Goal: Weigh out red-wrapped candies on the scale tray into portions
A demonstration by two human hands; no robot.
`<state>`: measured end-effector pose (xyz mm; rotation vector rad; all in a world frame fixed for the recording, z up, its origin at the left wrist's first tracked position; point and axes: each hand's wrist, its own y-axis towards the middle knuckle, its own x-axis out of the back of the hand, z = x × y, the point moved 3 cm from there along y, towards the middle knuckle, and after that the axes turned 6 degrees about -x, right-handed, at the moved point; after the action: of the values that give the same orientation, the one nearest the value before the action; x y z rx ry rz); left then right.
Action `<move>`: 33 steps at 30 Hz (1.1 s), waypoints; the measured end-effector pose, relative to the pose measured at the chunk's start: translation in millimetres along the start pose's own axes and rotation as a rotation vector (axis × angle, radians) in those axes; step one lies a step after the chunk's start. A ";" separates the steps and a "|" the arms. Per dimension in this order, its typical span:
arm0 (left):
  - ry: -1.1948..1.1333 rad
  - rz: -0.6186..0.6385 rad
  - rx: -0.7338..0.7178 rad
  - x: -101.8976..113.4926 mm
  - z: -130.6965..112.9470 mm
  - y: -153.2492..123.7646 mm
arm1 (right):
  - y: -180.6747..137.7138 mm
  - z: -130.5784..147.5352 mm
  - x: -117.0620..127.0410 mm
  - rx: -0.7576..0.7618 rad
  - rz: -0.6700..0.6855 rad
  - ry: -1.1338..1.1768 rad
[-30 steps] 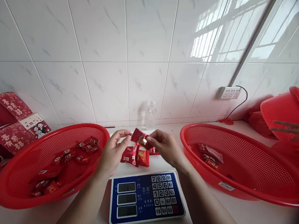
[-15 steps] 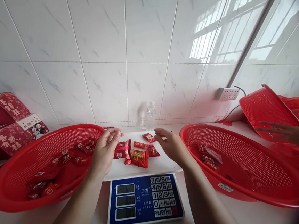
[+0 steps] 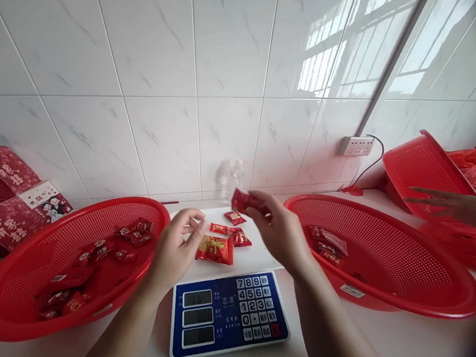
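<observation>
My right hand is closed on a small red candy packet, raised over the scale's white weighing plate. My left hand hovers at the plate's left side with fingers loosely curled, thumb and fingertips apart, nothing visible in them. Between the hands, a larger red-and-gold packet lies on the plate. Behind it are a small red candy, a shiny red wrapped candy and another red packet. The scale's blue keypad panel faces me.
Red baskets with wrapped sweets stand left and right. A clear bottle is by the tiled wall. Far right, another person's hand is near a tilted red basket. Printed red boxes sit far left; a power strip is on the wall.
My right hand has lifted a red packet off the plate area. The dark red packet near my left hand no longer shows there. My left hand's pinch has loosened and it has shifted right.
</observation>
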<state>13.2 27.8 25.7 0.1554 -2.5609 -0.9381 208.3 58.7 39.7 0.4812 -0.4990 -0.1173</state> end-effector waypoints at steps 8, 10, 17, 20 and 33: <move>0.143 0.539 -0.085 -24.6 7.6 -12.9 | 16.1 -44.4 -10.7 -0.057 0.280 -0.506; 0.181 0.545 -0.100 -23.7 11.0 -12.1 | 14.4 -46.3 -17.9 -0.021 0.340 -0.431; 0.229 0.517 -0.037 -16.0 22.2 -5.0 | 21.5 -51.7 -25.1 0.085 0.141 -0.219; 0.216 0.458 -0.039 -14.2 23.2 -4.2 | 22.6 -59.3 -32.8 0.077 0.266 -0.231; -0.360 0.048 0.207 -10.7 16.8 1.1 | 3.0 -19.8 -30.5 0.055 0.349 0.210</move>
<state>16.1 41.2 11.3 -0.0198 -2.9774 -0.7360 191.2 76.3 12.7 0.4477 -0.3741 0.2801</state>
